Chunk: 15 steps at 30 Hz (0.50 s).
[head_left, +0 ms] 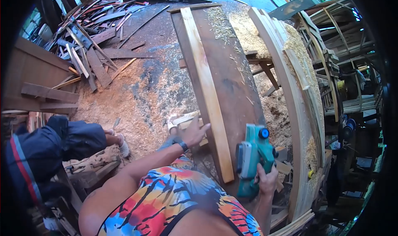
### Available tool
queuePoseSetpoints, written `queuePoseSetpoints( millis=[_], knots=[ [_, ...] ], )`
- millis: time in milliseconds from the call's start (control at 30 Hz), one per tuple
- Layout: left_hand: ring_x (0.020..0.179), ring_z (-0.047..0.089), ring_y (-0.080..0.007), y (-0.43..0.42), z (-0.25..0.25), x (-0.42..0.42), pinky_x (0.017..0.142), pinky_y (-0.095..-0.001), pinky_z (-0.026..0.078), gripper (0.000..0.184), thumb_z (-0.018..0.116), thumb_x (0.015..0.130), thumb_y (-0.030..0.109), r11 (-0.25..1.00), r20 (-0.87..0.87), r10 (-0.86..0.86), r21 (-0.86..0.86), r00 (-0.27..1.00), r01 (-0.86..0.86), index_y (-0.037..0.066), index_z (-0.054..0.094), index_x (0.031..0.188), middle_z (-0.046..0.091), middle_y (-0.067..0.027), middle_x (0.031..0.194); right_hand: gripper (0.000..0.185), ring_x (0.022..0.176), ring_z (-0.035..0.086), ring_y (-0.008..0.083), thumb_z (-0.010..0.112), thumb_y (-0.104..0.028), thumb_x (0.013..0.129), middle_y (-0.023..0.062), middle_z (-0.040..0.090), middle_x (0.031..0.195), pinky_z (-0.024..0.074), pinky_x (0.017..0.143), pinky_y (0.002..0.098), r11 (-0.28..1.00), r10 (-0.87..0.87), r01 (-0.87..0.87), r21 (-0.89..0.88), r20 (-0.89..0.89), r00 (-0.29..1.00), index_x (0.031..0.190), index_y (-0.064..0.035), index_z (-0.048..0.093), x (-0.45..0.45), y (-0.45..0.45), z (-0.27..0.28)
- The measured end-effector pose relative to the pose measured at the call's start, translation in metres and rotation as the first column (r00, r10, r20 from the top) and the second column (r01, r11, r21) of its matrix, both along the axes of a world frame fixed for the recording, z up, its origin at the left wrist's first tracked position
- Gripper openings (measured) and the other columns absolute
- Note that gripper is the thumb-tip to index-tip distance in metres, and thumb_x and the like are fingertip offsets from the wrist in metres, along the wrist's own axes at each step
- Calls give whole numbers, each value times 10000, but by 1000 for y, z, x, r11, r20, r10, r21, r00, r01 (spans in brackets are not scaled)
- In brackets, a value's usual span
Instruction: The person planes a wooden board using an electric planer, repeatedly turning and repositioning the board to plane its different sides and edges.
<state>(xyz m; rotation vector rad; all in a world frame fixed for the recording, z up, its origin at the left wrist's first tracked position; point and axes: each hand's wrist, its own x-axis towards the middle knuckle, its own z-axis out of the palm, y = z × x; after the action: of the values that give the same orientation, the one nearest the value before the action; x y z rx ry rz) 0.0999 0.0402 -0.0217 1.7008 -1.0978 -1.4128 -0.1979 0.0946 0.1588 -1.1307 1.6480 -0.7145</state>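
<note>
My right hand [267, 180] is wrapped round the handle of a green electric planer [253, 153], at the near right side of a long brown workbench board [232, 78]. To the planer's left, a pale wooden strip [207, 86] runs lengthwise along the board. My left hand [197, 132], with a dark band on the wrist, is beside the strip's left edge. Its fingers are stretched apart and hold nothing; whether the fingertips touch the board's edge I cannot tell. Curly shavings [219, 24] lie at the board's far end.
Long planks [286, 82] lie to the right among more shavings. Scrap wood [93, 41] is heaped at the far left, and sawdust [132, 91] covers the floor. A person in dark clothes [78, 138] is close on the left. Stacked timber [331, 49] fills the right side.
</note>
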Motion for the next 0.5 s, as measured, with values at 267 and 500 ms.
queuePoseSetpoints(
  millis=[267,500],
  knots=[
    [1492,28,-556,53,12,-123,1242,-499,155,1406,793,759,588,997,315,59,28,947,-71,-146,-146,1505,22,-411,1587,262,450,509,87,710,-209,953,3,544,647,413,403,253,993,-108,103,-52,-106,988,1096,-22,594,-118,160,-18],
    [1077,656,-430,58,4,-97,940,-430,537,983,801,785,413,993,323,-27,119,946,-13,-182,300,1387,638,-323,1190,514,455,520,90,627,-450,989,5,519,616,431,410,264,987,-149,136,-86,-186,971,1248,-19,520,-151,206,-32]
  ],
)
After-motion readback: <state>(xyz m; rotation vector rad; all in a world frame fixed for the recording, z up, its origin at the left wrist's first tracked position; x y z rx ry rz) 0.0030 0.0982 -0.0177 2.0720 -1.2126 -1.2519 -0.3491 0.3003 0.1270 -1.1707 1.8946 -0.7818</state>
